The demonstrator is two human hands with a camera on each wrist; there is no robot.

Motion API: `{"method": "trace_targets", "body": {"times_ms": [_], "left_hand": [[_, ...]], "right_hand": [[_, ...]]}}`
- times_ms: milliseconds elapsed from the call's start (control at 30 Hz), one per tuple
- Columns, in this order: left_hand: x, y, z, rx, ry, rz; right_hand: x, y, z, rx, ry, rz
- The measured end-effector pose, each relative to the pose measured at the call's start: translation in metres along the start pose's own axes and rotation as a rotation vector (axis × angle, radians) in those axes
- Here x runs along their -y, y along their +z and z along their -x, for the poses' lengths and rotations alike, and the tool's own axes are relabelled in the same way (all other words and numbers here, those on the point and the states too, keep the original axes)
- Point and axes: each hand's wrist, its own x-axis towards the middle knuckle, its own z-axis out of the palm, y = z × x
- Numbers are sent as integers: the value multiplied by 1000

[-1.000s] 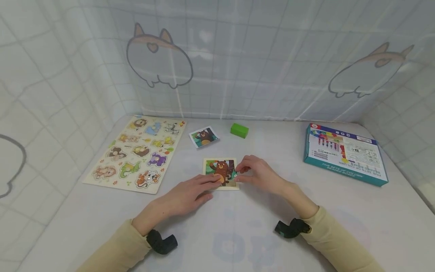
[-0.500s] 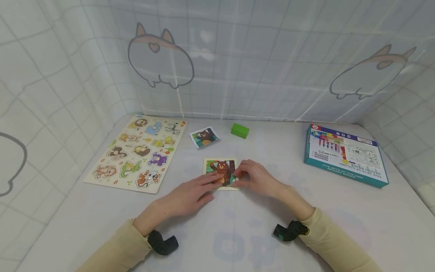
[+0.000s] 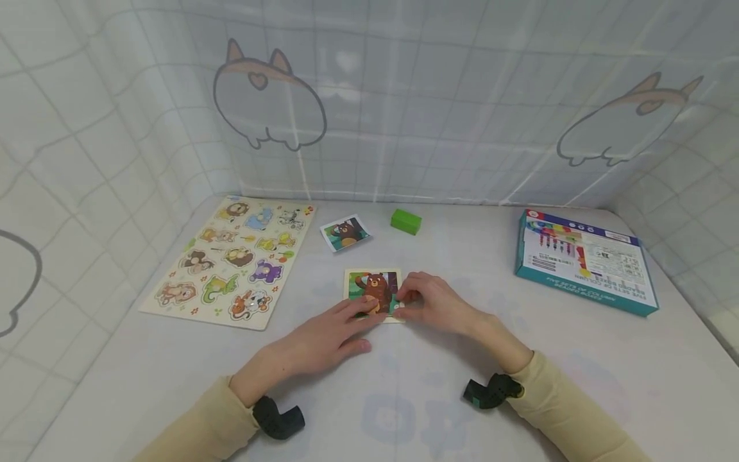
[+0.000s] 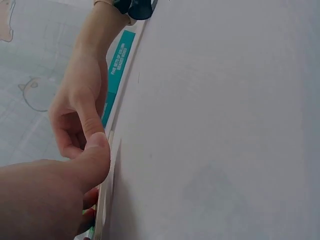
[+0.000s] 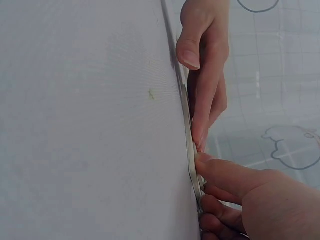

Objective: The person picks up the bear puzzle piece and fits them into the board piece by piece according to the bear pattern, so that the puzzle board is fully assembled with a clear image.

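A small square bear jigsaw puzzle (image 3: 375,281) in a pale wooden frame lies mid-table in the head view. My left hand (image 3: 320,339) rests on its lower left part with fingers extended, covering that corner. At the lower right, my right hand (image 3: 443,305) pinches a teal-and-dark puzzle piece (image 3: 395,303) between thumb and fingers, partly hidden by them. From the right wrist, the right thumb lies at the edge of the frame (image 5: 189,134), the left fingers just beyond. In the left wrist view the frame's thin edge (image 4: 101,212) shows beside the left thumb.
Behind the puzzle lie a bear picture card (image 3: 345,233) and a green block (image 3: 407,222). An animal peg board (image 3: 231,263) occupies the left side. On the right sits a teal-edged bead box (image 3: 586,262). A tiled-pattern curtain (image 3: 398,128) rises at the back.
The right hand has lowered the puzzle piece slightly, toward the puzzle's lower right corner. The left fingers have shifted slightly down and right across the bear.
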Motion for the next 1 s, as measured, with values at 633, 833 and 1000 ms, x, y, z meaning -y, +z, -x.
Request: {"method": "trace_targets", "body": {"times_ms": [633,833,1000], "left_hand": [[-1,1,-2,-2,19,28],[-3,3,-2,-12,12,33],[-5,5,-2,-12,8,48]], "right_hand": [[-6,2,0,-24,-55,-69],[-8,2,0,-27,-70,-105],[-7,2,0,-11,-45,-115]]}}
